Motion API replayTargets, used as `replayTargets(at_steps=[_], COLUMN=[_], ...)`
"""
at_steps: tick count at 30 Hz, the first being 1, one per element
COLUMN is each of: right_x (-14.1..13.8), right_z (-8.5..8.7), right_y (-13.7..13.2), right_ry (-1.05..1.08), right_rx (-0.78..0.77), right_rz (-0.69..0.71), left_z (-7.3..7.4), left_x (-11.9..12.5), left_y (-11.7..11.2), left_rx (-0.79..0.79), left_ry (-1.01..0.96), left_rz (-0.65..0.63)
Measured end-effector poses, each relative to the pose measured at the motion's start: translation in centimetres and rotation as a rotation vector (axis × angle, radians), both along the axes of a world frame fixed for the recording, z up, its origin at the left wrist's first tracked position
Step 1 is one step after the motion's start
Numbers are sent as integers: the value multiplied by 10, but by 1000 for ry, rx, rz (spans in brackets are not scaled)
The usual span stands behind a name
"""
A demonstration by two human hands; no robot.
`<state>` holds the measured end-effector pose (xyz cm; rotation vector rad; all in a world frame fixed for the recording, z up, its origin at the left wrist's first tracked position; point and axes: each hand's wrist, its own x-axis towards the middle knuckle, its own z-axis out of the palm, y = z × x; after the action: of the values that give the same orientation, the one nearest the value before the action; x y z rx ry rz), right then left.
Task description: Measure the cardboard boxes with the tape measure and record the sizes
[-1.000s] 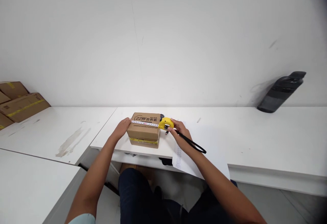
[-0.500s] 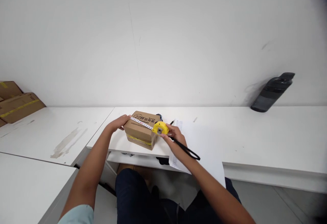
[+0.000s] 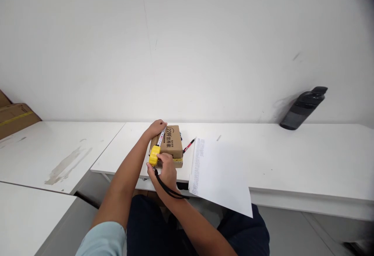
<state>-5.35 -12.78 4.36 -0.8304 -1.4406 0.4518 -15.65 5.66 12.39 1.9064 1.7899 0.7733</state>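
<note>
A small brown cardboard box (image 3: pixel 174 143) with dark printing and yellow tape sits near the front edge of the desk. My right hand (image 3: pixel 168 170) grips a yellow tape measure (image 3: pixel 154 155) at the box's near left edge. A black wrist strap (image 3: pixel 169 191) trails from it over my forearm. The white blade (image 3: pixel 161 137) runs out along the left part of the box top. At its far end, my left hand (image 3: pixel 157 127) is curled over the box's back left corner, its fingers closed on the blade's end; the fingertips are partly hidden.
To the right of the box lie a red and black pen (image 3: pixel 189 145) and white paper sheets (image 3: pixel 220 170) overhanging the front edge. A dark bottle (image 3: pixel 302 108) leans against the wall. Larger cardboard boxes (image 3: pixel 17 119) stand far left. A gap separates the desks on the left.
The box has been turned, and the blade that ran left to right now runs front to back. My right hand moved left with the tape measure; my left hand moved to the back.
</note>
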Motion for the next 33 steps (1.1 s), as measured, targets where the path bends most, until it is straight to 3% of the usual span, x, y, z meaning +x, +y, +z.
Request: replayTargets(at_steps=[6, 11, 21, 26, 29, 33], right_x=[5, 19, 94, 97, 91, 98], right_z=[6, 17, 19, 12, 5, 1], right_y=[6, 13, 15, 1, -16, -49], right_ry=[-75, -123, -40, -151, -265, -213], right_rx=[34, -91, -414, -320, -170, 35], right_rz=[41, 329, 635, 586, 571, 609], left_z=[1, 6, 8, 10, 24, 50], left_x=[0, 6, 12, 14, 16, 28], left_y=[-1, 0, -8, -13, -23, -72], left_rx=[-13, -55, -31, 92, 180, 335], left_ry=[73, 176, 139, 5, -101, -285], left_rz=[1, 33, 65, 56, 28, -15])
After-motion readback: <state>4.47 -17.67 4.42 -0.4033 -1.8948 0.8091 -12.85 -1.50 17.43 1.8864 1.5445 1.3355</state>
